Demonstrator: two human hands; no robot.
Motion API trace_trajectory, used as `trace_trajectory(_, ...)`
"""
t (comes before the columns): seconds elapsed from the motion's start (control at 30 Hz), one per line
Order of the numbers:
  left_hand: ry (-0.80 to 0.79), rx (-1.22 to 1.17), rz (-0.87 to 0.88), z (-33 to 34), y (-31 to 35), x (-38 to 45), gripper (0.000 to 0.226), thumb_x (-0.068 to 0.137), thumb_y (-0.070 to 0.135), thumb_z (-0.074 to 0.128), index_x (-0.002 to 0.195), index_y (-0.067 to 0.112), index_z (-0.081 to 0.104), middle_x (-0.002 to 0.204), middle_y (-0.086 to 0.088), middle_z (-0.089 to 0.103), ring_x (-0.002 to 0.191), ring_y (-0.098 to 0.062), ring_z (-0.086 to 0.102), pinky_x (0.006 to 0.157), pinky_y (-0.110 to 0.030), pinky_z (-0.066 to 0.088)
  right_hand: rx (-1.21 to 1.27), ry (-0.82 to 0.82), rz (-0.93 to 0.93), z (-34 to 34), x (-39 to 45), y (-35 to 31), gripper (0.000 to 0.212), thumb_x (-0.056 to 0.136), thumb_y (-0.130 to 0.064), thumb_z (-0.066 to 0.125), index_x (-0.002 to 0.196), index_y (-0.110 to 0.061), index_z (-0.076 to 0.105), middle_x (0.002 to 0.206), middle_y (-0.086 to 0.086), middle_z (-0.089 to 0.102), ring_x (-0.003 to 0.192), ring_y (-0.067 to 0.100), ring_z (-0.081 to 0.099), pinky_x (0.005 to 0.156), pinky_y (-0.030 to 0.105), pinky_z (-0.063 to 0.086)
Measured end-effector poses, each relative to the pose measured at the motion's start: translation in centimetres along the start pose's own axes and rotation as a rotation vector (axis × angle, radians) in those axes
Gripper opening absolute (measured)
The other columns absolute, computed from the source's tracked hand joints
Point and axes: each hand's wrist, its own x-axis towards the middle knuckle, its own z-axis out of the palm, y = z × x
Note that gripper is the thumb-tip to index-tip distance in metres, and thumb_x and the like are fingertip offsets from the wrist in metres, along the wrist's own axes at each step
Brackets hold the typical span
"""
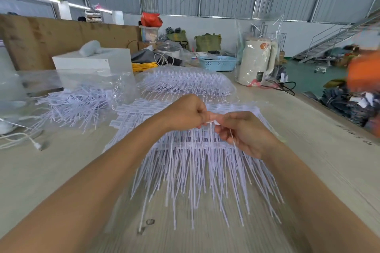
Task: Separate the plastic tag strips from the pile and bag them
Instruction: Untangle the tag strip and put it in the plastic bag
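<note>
A: Where was the strip?

B: The strip [211, 122] sat pinched between both hands, just above the pile [197, 156] spread on the worktop [308, 150]. The left hand [185, 114] had its fingers curled tight on the strip's head end; the right hand [244, 133] pinched the other side, with one thin tail running down across its palm.

A: And the rest?

B: A loose heap [76, 104] lay to the left by a clear bag [98, 80], and a filled bag [185, 82] sat behind the pile.

A: What could have gone wrong from there?

B: I'd judge tangling the likeliest. The tails in the pile crossed thickly, so a pull might have dragged neighbours up with the strip. A sharp tug could also have snapped a thin tail, or let the head slip from so small a pinch.
</note>
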Motion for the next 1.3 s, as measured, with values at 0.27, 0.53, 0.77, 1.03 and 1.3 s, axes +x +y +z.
trace_trajectory(0.27, -0.097, -0.392, -0.219, 0.0, -0.3, -0.2, 0.034, 0.092, 0.025, 0.058, 0.061, 0.015, 0.056, 0.038, 0.011, 0.047, 0.046, -0.01, 0.033, 0.045, -0.019, 0.022, -0.439, 0.134, -0.39, 0.8, 0.0, 0.4, 0.028, 0.09, -0.004, 0.057, 0.064, -0.015, 0.059, 0.041, 0.004, 0.049, 0.031, 0.01, 0.042, 0.036, 0.015, 0.033)
trace_trajectory(0.53, -0.184, -0.428, -0.223, -1.0, 0.1, -0.8, 0.032, 0.091, 0.023, 0.06, 0.061, 0.011, 0.058, 0.037, 0.009, 0.041, 0.034, -0.006, 0.03, 0.037, -0.013, 0.02, -0.316, 0.393, -0.197, -1.9, 0.5, -0.3, 0.016, 0.09, 0.002, 0.052, 0.075, 0.003, 0.056, 0.057, 0.01, 0.045, 0.034, 0.007, 0.04, 0.033, 0.015, 0.029)
trace_trajectory(0.77, -0.231, -0.002, -0.122, -0.7, 0.5, -1.2, 0.012, 0.091, 0.005, 0.053, 0.091, 0.006, 0.064, 0.079, -0.006, 0.057, 0.068, -0.015, 0.048, 0.065, -0.027, 0.038, -0.002, -0.051, 0.065, 0.2, 0.0, -1.3, 0.01, 0.087, -0.013, 0.062, 0.077, -0.012, 0.062, 0.084, 0.007, 0.067, 0.078, 0.021, 0.065, 0.068, 0.03, 0.057)
trace_trajectory(1.03, -0.135, -0.077, -0.022, -0.3, 0.1, -1.1, 0.032, 0.086, 0.015, 0.064, 0.111, 0.022, 0.045, 0.103, 0.002, 0.053, 0.073, -0.007, 0.055, 0.06, -0.021, 0.042, 0.004, -0.069, -0.074, 1.5, -0.7, -0.7, 0.007, 0.086, -0.004, 0.062, 0.081, 0.001, 0.063, 0.067, 0.012, 0.068, 0.061, 0.021, 0.068, 0.057, 0.029, 0.058)
trace_trajectory(1.3, -0.162, -0.065, -0.041, -0.4, -0.9, -1.3, 0.027, 0.091, 0.037, 0.058, 0.071, 0.022, 0.067, 0.056, 0.008, 0.064, 0.055, -0.01, 0.056, 0.059, -0.024, 0.047, -0.034, 0.001, -0.145, 1.3, -0.4, -0.5, 0.003, 0.088, -0.003, 0.06, 0.086, -0.005, 0.06, 0.071, 0.013, 0.068, 0.063, 0.024, 0.07, 0.056, 0.025, 0.056)
